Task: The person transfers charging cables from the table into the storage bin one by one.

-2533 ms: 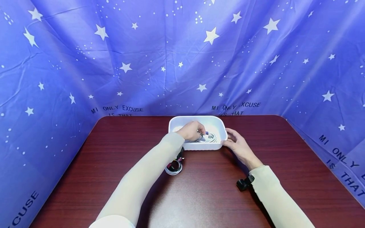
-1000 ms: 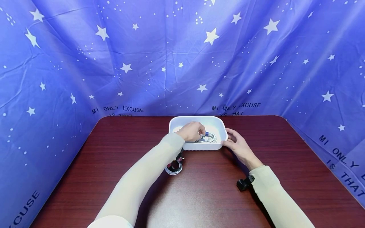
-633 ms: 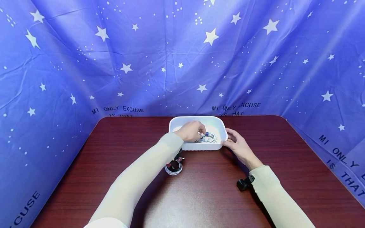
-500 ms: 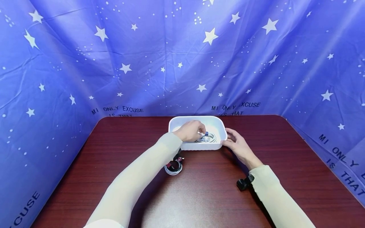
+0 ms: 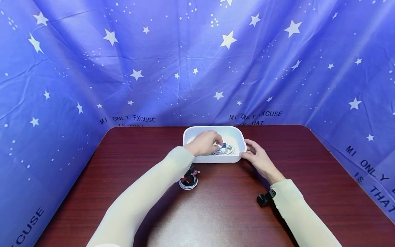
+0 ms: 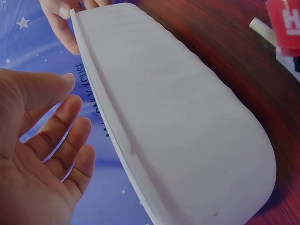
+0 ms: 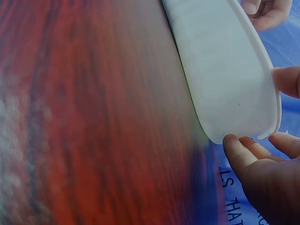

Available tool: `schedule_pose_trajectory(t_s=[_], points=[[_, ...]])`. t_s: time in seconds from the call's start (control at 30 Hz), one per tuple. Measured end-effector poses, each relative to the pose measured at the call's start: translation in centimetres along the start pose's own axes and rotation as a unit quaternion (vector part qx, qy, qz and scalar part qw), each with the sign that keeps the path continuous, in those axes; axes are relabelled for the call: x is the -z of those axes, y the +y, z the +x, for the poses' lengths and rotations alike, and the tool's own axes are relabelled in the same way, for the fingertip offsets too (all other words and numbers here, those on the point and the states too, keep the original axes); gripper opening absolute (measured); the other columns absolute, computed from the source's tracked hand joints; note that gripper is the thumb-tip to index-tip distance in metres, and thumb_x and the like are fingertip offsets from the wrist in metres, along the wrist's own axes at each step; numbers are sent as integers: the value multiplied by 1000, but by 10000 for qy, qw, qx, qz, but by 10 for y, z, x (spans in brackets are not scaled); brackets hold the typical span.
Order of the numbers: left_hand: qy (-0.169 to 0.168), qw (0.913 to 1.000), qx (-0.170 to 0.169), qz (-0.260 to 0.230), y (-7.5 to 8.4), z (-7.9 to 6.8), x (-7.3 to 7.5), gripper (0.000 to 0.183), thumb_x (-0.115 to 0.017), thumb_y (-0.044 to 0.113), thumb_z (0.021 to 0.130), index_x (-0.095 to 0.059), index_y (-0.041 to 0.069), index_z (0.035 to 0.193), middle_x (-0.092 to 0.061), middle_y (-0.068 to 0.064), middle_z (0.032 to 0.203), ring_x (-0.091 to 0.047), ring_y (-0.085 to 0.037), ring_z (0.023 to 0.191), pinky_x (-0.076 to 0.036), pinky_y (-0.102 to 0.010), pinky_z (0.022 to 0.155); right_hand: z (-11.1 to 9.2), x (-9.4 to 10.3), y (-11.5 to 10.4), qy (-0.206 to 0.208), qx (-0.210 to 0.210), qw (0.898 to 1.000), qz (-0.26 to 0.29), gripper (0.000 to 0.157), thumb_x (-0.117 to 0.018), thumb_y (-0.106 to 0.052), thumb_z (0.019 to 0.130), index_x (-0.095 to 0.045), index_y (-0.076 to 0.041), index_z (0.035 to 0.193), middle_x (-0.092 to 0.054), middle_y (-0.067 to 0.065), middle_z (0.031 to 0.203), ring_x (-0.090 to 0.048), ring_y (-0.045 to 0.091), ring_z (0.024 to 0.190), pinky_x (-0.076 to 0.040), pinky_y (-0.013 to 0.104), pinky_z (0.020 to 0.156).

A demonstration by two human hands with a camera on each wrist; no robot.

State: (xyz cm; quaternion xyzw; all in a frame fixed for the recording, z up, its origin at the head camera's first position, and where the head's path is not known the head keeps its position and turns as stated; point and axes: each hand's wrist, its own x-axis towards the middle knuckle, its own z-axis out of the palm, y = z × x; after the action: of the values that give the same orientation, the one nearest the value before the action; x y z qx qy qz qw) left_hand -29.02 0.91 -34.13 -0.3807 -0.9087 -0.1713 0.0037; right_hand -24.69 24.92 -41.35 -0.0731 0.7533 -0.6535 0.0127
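Observation:
A white plastic storage box (image 5: 217,159) stands near the table's far edge. In it lies a coiled white cable (image 5: 229,151) with a blue strap (image 5: 224,145). My left hand (image 5: 205,142) is over the box, fingertips close by the strap in the head view. The left wrist view shows the thumb and loosely bent fingers of that left hand (image 6: 47,136) apart, with nothing between them, above the rim. My right hand (image 5: 259,159) grips the box's right end. In the right wrist view its thumb (image 7: 287,80) is at the rim and its fingers (image 7: 238,152) against the end wall.
A second coiled cable (image 5: 188,187) with a red strap (image 5: 195,173) lies on the dark red table (image 5: 234,212) in front of the box, partly behind the left sleeve. A black wrist camera (image 5: 264,199) sits under the right sleeve. Blue star-printed cloth (image 5: 185,51) hangs behind.
My left forearm has swung a little to the left, and the hand stays over the coiled cable with its wrist slightly drawn back. The right hand and the box have not moved.

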Motion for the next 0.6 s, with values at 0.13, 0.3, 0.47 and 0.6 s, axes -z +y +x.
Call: schedule_pose_trajectory(t_s=[0.13,0.3,0.47,0.6], points=[[88,9999,-42,26,2,-5,-1,17,-67,11,85,-73,11,101,-67,3,99,-58,-12,92,-45,-27,86,0,0,0,2,20,10000,13,70,-62,3,86,-25,5,146,-42,33,136,-45,40,120,-46,14,83],[196,9997,-94,133,3,-10,0,17,-67,13,85,-74,14,101,-66,4,99,-57,-12,92,-44,-26,86,-1,0,0,2,47,10000,3,70,-63,3,86,-26,5,146,-43,33,135,-47,38,119,-46,14,83],[285,9993,-190,139,6,-17,2,19,-67,11,85,-74,13,102,-65,3,98,-56,-13,92,-43,-26,86,-1,0,-1,-3,57,10000,-19,70,-64,1,86,-27,5,145,-43,33,135,-48,36,118,-47,14,83],[353,9990,-197,198,8,-23,2,19,-68,12,85,-74,14,103,-66,3,97,-57,-14,93,-44,-27,87,-1,0,-1,-15,44,10000,-38,71,-65,0,86,-26,5,146,-43,33,135,-48,36,118,-46,14,83]])
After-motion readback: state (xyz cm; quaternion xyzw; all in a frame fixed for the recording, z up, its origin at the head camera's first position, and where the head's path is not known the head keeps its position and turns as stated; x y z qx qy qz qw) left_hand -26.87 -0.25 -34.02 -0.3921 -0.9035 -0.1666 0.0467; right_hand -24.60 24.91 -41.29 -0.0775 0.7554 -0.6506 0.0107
